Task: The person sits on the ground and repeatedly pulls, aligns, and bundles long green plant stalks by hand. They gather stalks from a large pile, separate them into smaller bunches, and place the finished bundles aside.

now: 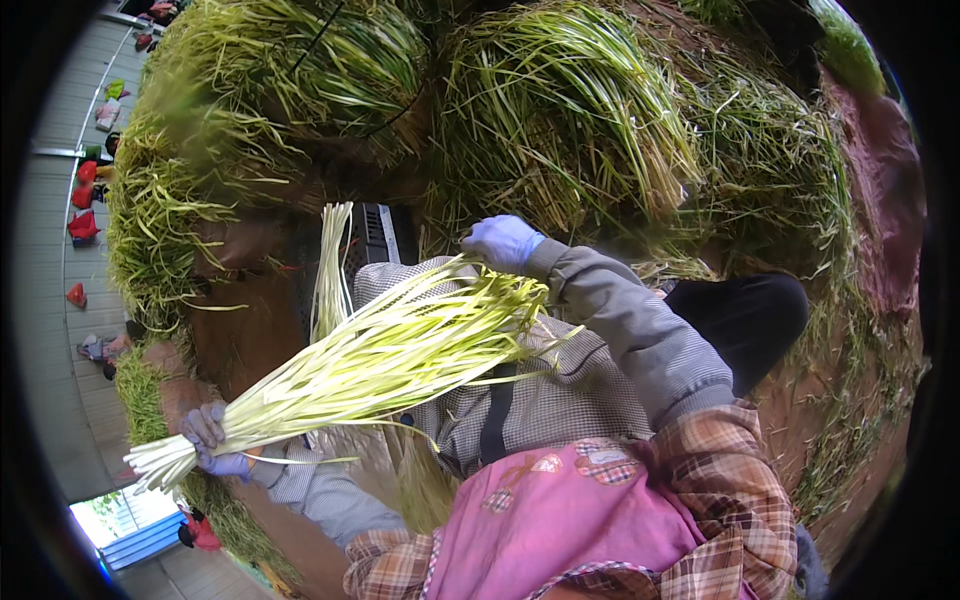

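Observation:
My left hand (211, 441), in a thin purple glove, is closed around the white stem end of a bunch of pale yellow blanched chives (375, 352). The bunch slants up to the right across my lap, its yellow leaf tips fanned and loose. At the upper edge of those tips is my right hand (501, 241), also gloved, fingers curled; whether a strand is pinched in it is unclear. Beyond the bunch, a smaller bundle of pale stalks (330, 270) lies against a dark slotted plastic crate (375, 234) that bears a label.
Large heaps of green chive-like leaves (562, 112) and yellower ones (180, 195) surround me on brown ground (240, 337). A checked cloth (555, 390) covers my lap. Pink sheeting (885, 202) lies at the right. Several people, one in red (201, 529), are far off at the left.

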The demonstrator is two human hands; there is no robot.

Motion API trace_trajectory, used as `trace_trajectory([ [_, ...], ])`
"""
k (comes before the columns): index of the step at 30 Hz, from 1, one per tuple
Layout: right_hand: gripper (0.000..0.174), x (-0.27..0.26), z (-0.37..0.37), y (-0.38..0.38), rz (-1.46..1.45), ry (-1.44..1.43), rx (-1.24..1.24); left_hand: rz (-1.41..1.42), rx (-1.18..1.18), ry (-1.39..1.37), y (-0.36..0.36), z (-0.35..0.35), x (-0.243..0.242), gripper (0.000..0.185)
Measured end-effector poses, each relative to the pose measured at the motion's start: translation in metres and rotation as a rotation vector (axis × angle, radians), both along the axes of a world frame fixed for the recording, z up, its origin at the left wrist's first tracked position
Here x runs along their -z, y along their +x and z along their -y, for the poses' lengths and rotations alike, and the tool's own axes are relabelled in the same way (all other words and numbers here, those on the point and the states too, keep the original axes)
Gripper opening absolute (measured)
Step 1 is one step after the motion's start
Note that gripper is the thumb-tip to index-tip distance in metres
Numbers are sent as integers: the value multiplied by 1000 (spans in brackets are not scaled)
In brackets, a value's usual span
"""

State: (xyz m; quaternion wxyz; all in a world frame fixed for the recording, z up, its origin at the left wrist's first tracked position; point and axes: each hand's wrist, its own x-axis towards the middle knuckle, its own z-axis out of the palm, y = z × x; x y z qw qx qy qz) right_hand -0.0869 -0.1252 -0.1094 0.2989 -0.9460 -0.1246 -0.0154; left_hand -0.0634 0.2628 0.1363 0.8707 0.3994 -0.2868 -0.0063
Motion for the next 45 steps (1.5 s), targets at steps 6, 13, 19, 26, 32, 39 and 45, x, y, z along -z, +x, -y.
trace_trajectory([
  [6, 16, -8, 51, -22, -478, -315, 106, 50, -48, -93, 5, 20, -6, 22],
  [13, 103, -156, -2, -69, 410, 530, 39, -93, -454, 71, -16, 137, -2, 6],
  [19, 79, -149, -106, -47, 463, 378, 103, -184, -404, 111, -38, 99, -77, 10],
  [26, 25, -107, -105, -19, 428, 269, 42, -162, -880, 362, -28, -85, -144, 19],
  [32, 27, -69, -44, -23, 310, 182, 74, -270, -600, 284, 70, -189, -56, 20],
  [39, 38, -23, 5, -67, -24, 261, 69, -500, -559, 242, 100, -197, 19, 26],
  [45, 18, 57, -33, -90, -286, 112, 258, -506, -870, 292, 89, -126, 8, 18],
])
